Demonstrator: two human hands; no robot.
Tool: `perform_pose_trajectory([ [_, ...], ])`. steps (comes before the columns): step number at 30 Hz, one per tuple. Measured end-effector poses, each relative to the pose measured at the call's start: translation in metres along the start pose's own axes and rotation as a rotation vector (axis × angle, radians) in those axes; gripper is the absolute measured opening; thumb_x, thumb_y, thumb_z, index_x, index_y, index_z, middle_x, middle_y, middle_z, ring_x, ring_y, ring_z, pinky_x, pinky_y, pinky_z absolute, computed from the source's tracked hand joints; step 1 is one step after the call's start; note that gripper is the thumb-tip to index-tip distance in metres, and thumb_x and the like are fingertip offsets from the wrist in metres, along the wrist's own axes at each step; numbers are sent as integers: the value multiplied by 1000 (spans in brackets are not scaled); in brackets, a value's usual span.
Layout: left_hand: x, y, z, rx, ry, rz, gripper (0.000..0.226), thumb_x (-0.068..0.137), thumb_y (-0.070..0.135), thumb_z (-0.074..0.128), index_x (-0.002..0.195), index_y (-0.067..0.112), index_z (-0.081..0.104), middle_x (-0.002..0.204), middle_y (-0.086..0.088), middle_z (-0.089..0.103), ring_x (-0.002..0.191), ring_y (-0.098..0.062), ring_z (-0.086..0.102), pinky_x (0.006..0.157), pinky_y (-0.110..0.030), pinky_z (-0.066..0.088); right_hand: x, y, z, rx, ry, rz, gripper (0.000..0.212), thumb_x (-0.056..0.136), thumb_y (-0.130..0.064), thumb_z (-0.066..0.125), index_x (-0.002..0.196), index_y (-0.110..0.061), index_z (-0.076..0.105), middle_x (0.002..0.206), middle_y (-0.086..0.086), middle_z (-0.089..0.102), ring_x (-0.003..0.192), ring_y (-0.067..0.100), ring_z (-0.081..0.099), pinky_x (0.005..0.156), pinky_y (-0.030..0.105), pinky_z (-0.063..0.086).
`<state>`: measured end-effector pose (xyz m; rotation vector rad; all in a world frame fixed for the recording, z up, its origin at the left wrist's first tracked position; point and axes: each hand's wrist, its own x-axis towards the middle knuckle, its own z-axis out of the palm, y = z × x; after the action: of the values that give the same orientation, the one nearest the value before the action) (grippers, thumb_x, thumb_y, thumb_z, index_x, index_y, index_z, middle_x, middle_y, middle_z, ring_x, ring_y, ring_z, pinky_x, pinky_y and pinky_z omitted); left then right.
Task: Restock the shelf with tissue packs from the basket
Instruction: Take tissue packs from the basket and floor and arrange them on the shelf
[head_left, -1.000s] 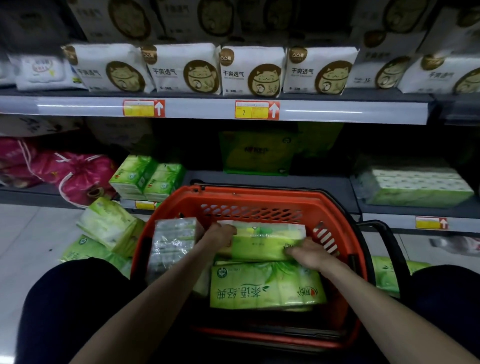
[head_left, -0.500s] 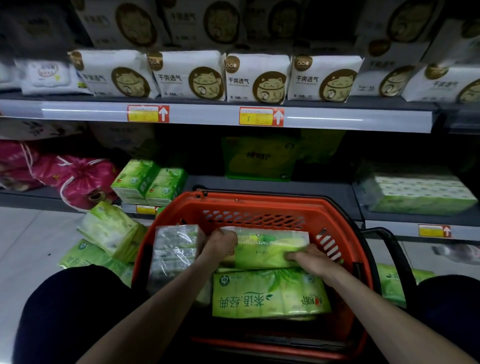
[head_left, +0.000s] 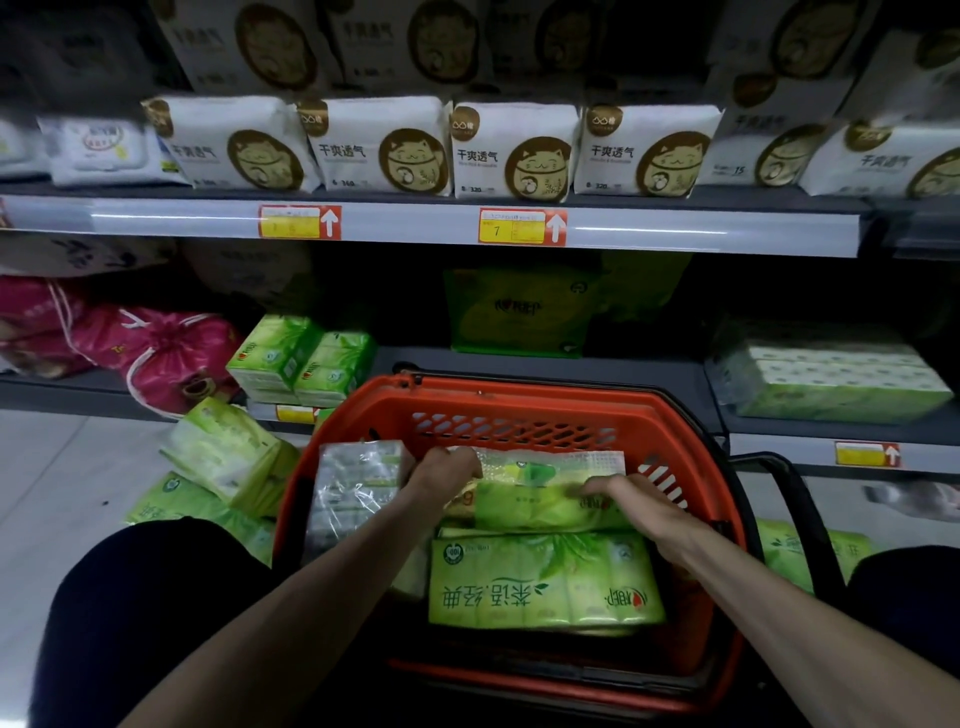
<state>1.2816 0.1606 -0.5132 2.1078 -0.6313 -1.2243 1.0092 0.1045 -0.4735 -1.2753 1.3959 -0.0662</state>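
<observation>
- A green tissue pack (head_left: 550, 499) in the orange basket (head_left: 519, 410) is held at its ends: left grip (head_left: 447, 475) closed on it, right grip (head_left: 631, 501) too.
- Beyond the grips, a grey shelf (head_left: 571, 364) carries green packs (head_left: 301, 358).
- Left of the left grip, more packs (head_left: 223, 457) are lying on the pale floor (head_left: 67, 467).

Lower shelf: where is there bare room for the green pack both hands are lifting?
Bare dark grey lower shelf behind the orange plastic basket, between the small green tissue packs and the pale wrapped bundle. Crowded left, by the pink drawstring bags.
</observation>
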Motion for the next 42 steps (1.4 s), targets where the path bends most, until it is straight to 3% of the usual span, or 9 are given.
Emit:
perform_pose_trajectory([
  [4,-37,22,-2,-31,13,31,32,67,24,72,92,5,72,84,-3,66,80,-15,64,59,-28,46,-16,-6,-4,43,47,-6,102,52,-68,71,143,-23,60,156,3,50,141,27,45,107,46,40],
  [8,-45,30,-2,-68,-16,30,18,77,22,69,90,10,66,106,-14,67,103,-28,63,86,-42,53,-31,-15,-9,56,57,-34,97,58,-69,67,144,-24,59,157,4,49,141,27,45,107,49,43],
  [10,-49,32,-5,-72,-23,30,32,71,32,72,96,12,66,108,-15,68,104,-31,64,94,-46,56,-39,-20,-10,51,58,-58,95,60,-68,66,143,-23,60,156,5,49,140,27,45,103,47,42],
  [15,-73,69,-26,-59,-80,213,32,88,42,61,97,12,69,102,-9,70,97,-28,65,75,-35,51,-61,-40,-28,36,184,-153,86,62,-74,66,131,-24,69,134,-5,61,125,24,56,110,54,45],
  [18,-91,98,-47,28,-74,315,50,74,57,61,81,8,67,79,-9,68,80,-27,64,78,-42,49,-79,-57,-44,5,286,-217,81,65,-79,64,119,-19,74,122,0,71,114,25,64,103,52,49],
  [21,-106,112,-64,87,-2,366,60,66,61,63,83,3,70,81,-14,73,84,-33,71,85,-54,55,-105,-66,-49,2,330,-319,39,82,-67,65,89,-29,72,103,-6,71,102,20,64,98,50,48],
  [27,-151,130,-81,128,197,500,29,71,52,70,79,25,79,75,1,76,80,-25,75,81,-52,62,-133,-70,-59,34,387,-429,13,91,-44,75,92,-37,64,92,-22,65,91,10,64,86,36,48],
  [31,-171,135,-85,70,292,619,62,71,38,88,129,26,71,100,9,80,84,-6,76,82,-42,64,-135,-69,-66,48,454,-450,23,84,-40,85,100,-35,69,86,-14,80,82,11,78,85,42,63],
  [42,-200,136,-85,-116,360,820,63,70,16,94,129,21,71,115,7,76,94,6,72,77,-30,65,-157,-79,-80,179,530,-628,39,70,-51,92,100,-50,68,100,-13,81,99,12,77,92,45,61],
])
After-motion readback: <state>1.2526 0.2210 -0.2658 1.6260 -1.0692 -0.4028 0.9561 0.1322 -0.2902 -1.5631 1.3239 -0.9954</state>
